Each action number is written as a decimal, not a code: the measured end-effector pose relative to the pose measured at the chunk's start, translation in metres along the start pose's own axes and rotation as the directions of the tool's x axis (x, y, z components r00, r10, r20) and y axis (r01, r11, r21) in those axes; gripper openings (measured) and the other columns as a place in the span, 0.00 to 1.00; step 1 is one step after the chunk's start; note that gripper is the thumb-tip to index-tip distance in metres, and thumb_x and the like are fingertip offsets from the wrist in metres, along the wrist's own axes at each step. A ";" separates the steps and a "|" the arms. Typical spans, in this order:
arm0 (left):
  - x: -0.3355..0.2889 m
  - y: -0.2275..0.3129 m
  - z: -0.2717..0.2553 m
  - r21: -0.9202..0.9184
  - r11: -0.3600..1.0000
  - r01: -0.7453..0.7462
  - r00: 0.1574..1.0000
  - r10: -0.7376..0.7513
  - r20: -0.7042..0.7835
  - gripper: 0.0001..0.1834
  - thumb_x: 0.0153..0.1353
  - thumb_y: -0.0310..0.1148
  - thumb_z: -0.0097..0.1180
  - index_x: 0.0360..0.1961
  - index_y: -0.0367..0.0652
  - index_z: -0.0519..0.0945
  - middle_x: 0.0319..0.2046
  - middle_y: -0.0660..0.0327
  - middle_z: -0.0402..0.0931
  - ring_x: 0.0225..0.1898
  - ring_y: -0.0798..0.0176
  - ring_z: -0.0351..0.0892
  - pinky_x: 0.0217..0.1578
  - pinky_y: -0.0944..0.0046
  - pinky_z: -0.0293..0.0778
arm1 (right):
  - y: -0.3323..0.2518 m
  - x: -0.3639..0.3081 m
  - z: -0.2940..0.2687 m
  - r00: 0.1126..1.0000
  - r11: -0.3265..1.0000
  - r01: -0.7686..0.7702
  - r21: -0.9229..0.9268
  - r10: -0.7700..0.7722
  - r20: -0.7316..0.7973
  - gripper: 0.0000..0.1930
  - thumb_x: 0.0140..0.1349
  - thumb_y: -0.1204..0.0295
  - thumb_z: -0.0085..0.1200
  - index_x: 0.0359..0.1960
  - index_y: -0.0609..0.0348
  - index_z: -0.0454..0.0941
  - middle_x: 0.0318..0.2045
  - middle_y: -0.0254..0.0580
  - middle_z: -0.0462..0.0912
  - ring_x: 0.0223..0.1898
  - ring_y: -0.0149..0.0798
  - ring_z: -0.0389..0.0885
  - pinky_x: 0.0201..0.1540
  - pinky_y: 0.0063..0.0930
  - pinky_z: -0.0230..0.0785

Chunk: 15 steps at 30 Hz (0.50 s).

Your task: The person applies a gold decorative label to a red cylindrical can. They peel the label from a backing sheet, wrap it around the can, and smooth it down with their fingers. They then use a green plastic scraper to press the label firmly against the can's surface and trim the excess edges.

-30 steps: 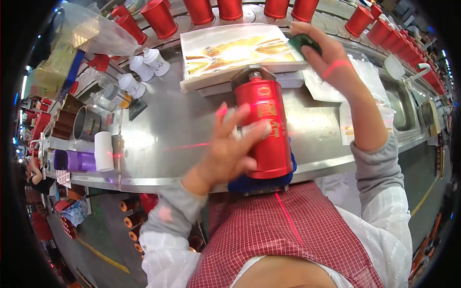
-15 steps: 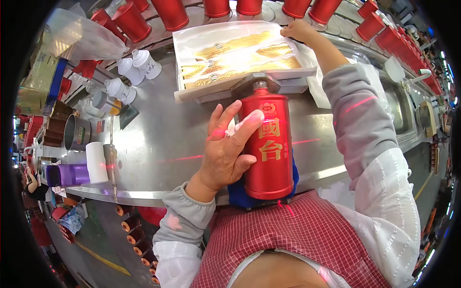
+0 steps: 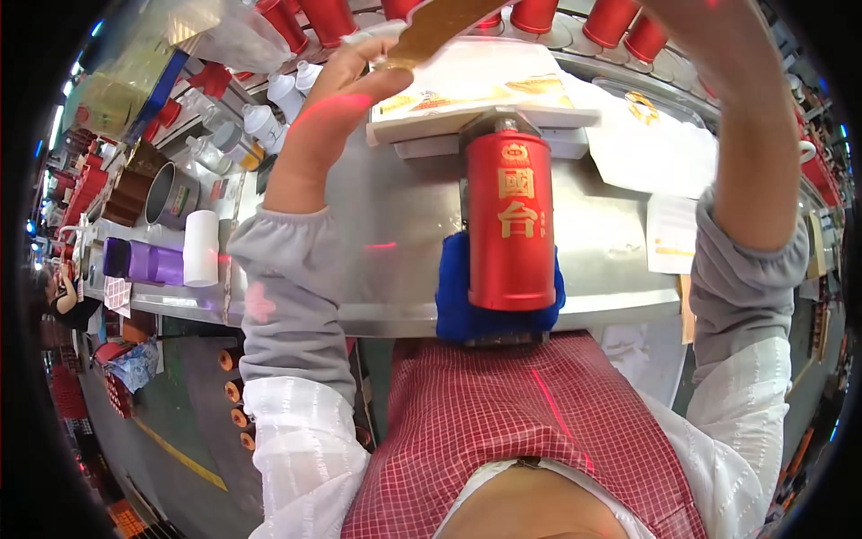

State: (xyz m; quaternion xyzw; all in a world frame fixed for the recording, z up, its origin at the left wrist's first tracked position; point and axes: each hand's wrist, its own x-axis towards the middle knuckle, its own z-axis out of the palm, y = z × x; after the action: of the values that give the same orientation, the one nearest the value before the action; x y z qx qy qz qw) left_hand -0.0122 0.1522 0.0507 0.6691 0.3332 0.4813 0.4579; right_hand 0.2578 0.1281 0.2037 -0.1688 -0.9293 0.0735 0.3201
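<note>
A gold label (image 3: 435,31), raised above the work table, is pinched at its left end between the thumb and fingers of my left hand (image 3: 346,94). My right hand (image 3: 709,31) reaches up at the top right; its fingers lie past the picture's edge, so what they hold is hidden. Between my arms a red bottle (image 3: 512,278) with gold characters lies on its back on a blue cloth (image 3: 453,287), its neck pointing away from me. Just beyond it rests a stack of white label sheets (image 3: 503,58) with gold labels on the top one.
White backing paper (image 3: 660,144) lies to the right, with a smaller sheet (image 3: 672,238) at the table's front edge. Red bottles (image 3: 536,13) line the far conveyor. On the left stand white bottles (image 3: 260,126), a metal pot (image 3: 171,196), a paper roll (image 3: 201,247) and a purple container (image 3: 153,260).
My left hand has left the red bottle and moved up and away, now gripping a raised gold label. My right hand has lifted off the label stack toward the upper right. White backing paper now lies at right.
</note>
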 end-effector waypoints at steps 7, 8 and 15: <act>-0.102 -0.007 0.046 -0.085 0.905 0.416 0.881 -0.379 0.282 0.07 0.57 0.34 0.61 0.31 0.42 0.79 0.39 0.67 0.76 0.44 0.70 0.72 0.48 0.66 0.66 | -0.021 -0.175 0.021 0.692 0.776 -0.547 0.313 0.630 -0.352 0.08 0.64 0.70 0.56 0.32 0.62 0.79 0.39 0.38 0.81 0.40 0.29 0.74 0.45 0.27 0.68; -0.114 -0.012 0.059 -0.035 0.920 0.390 0.901 -0.374 0.222 0.07 0.57 0.35 0.61 0.31 0.42 0.79 0.38 0.66 0.76 0.44 0.68 0.71 0.49 0.65 0.65 | -0.027 -0.203 0.030 0.648 0.728 -0.569 0.383 0.683 -0.336 0.07 0.64 0.71 0.56 0.32 0.62 0.78 0.41 0.38 0.79 0.40 0.26 0.72 0.44 0.23 0.66; -0.145 -0.027 0.099 0.147 0.931 0.334 0.942 -0.324 -0.089 0.12 0.60 0.39 0.61 0.29 0.41 0.80 0.36 0.60 0.75 0.45 0.59 0.68 0.51 0.61 0.61 | -0.050 -0.303 0.100 0.244 0.299 -0.682 0.668 0.953 -0.177 0.10 0.65 0.67 0.58 0.32 0.61 0.78 0.49 0.40 0.77 0.33 0.22 0.66 0.37 0.18 0.61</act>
State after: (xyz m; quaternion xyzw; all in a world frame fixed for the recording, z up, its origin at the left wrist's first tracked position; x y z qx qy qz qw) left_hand 0.0363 0.0041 -0.0357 0.6228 0.4925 0.3903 0.4660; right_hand 0.4067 -0.0305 -0.0354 -0.5774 -0.4982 0.3999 0.5083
